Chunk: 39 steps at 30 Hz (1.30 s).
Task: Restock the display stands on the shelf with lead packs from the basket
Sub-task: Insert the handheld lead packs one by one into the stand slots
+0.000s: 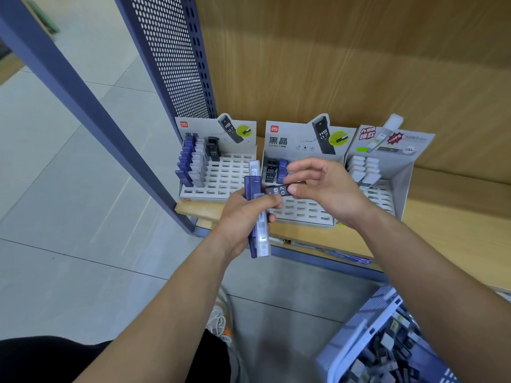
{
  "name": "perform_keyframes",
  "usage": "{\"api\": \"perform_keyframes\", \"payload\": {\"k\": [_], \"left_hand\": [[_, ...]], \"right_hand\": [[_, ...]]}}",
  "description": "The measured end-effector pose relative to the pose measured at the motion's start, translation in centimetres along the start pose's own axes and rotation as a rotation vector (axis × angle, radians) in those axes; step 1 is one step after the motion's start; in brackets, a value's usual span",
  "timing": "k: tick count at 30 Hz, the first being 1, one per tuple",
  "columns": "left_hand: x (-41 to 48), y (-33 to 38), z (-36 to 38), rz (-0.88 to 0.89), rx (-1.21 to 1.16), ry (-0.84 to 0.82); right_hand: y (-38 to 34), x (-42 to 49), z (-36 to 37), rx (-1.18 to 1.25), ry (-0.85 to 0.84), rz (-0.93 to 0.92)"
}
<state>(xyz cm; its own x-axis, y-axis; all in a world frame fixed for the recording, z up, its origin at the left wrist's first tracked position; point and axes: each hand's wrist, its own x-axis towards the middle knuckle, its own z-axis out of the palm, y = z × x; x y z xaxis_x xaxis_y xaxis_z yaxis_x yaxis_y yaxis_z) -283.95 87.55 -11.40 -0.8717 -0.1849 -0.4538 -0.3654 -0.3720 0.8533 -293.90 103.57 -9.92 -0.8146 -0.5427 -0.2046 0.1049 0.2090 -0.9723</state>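
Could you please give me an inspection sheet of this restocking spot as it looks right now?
Surface: wooden shelf, bare wood beside the stands.
Job's things: left stand partly filled with blue, clear and black packs; middle stand holds a few; right stand holds white packs; basket at lower right holds many packs.
Clutter: nothing seen.
Hands: left hand grips blue and clear packs; right hand pinches black pack marked HB 0.7.
Cables: white cord or laces low down, cannot tell which.
Surroundings: tiled floor, perforated blue upright.
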Motion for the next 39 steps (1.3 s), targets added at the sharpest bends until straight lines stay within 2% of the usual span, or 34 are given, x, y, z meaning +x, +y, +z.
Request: {"api": "perform_keyframes", "payload": {"k": [6,11,14,17,21,26,33,37,39], "left_hand": [[0.3,0.0,-0.4,-0.018,-0.051,0.039],[0.5,0.0,-0.9,0.009,-0.03,0.037],[0.5,-0.2,-1.7,0.009,-0.048,0.072],[0.7,-0.5,-3.1,-0.016,-0.047,0.143],[1.4,-1.1,-4.7,-0.051,-0.009,0.217],[2.4,-2.0,-5.2,-0.045,0.086,0.198],[3.3,-3.0,-5.3,-0.045,0.109,0.197],[3.4,-3.1,-5.1,-0.036,0.112,0.188],[3.5,-3.2,-5.0,-0.035,0.114,0.195]], "right_hand": [[0.1,0.2,0.1,-0.196,-0.158,0.071],[0.0,0.2,0.5,-0.236,-0.297,0.067],[0.2,0.9,0.9,-0.247,-0.209,0.055],[0.7,2.6,1.0,-0.242,0.018,0.057],[1.6,5.7,1.1,-0.455,0.24,-0.013],[3.0,7.8,1.9,-0.617,0.186,-0.103],[3.9,7.9,1.4,-0.685,0.146,-0.156],[4.4,7.6,1.1,-0.778,0.053,-0.169],[4.7,7.7,1.3,-0.835,0.054,-0.227]]}}
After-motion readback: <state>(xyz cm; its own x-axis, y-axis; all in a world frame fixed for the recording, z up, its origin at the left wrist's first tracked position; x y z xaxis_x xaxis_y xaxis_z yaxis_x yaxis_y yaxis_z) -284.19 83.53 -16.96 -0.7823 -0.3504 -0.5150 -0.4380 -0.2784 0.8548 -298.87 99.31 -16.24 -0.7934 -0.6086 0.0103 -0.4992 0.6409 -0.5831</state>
